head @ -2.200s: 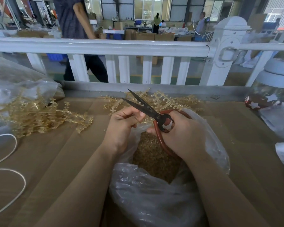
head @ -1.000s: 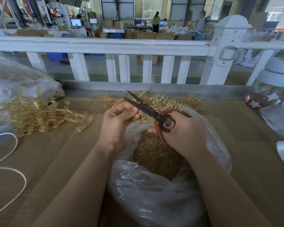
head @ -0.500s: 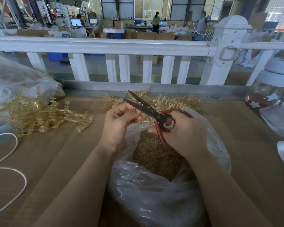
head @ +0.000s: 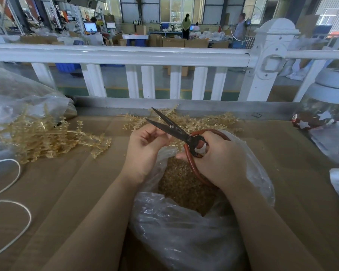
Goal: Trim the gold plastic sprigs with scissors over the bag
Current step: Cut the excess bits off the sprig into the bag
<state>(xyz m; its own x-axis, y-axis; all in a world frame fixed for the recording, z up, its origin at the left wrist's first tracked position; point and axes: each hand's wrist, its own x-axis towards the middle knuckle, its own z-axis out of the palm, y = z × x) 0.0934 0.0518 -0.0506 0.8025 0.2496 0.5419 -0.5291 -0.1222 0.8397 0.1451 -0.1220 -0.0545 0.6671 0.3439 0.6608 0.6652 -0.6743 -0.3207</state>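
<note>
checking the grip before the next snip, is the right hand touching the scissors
Touching. The head view shows the right hand with its fingers curled through the red handle loops of the scissors, held over the bag.

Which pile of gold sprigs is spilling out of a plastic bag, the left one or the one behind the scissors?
The left pile: it trails from the crumpled clear bag. The pile behind the scissors lies loose by the table's back edge.

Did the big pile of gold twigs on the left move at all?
No. The gold sprig pile lies in the same spot, beside the white cord and below the white railing, as in the earlier pictures.
</note>
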